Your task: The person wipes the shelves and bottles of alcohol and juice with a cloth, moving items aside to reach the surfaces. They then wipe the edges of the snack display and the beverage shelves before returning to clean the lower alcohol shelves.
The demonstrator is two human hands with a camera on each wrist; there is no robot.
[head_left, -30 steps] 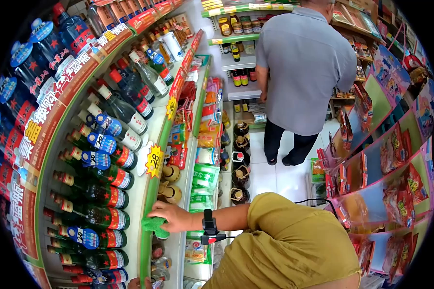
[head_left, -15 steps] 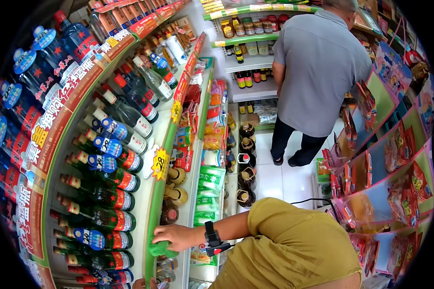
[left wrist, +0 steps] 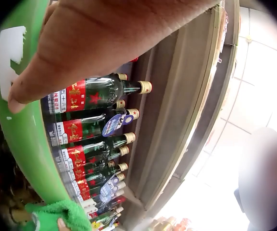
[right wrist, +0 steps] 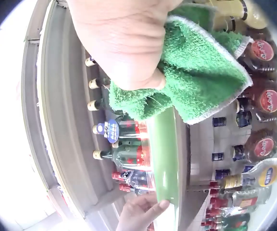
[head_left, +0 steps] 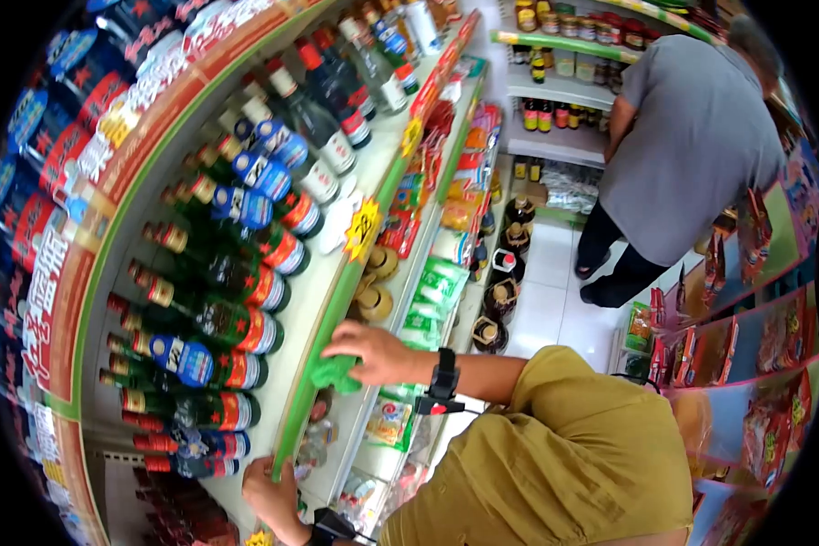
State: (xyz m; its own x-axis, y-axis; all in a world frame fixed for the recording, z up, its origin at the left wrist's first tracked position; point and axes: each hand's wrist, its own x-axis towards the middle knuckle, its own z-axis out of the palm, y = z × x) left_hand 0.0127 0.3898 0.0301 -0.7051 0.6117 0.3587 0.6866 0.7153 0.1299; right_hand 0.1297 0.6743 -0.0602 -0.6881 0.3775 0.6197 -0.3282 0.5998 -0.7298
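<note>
In the head view my right hand (head_left: 373, 353) grips a bunched green cloth (head_left: 335, 371) against the green shelf-edge strip (head_left: 293, 435). The right wrist view shows the terry cloth (right wrist: 201, 72) with its pale hem hanging loose over the strip. Lower along the same edge, my left hand (head_left: 271, 491) holds the shelf edge, thumb on the strip and fingers over the shelf. In the left wrist view, a fingertip rests on a torn white label (left wrist: 9, 53) stuck to the strip. Green liquor bottles (head_left: 218, 323) with red labels stand in rows just behind the edge.
A yellow price tag (head_left: 362, 229) sticks up on the strip beyond the cloth. Below are brown jugs (head_left: 373, 300) and green packets (head_left: 437, 291). Large dark bottles (head_left: 500, 296) line the floor. A person in a grey shirt (head_left: 692, 146) stands in the aisle beside hanging snack bags (head_left: 773, 428).
My right hand has rubbed the cloth down along the strip, then slightly back up. The head view has shifted, showing more of my left hand. The person in grey now bends forward.
</note>
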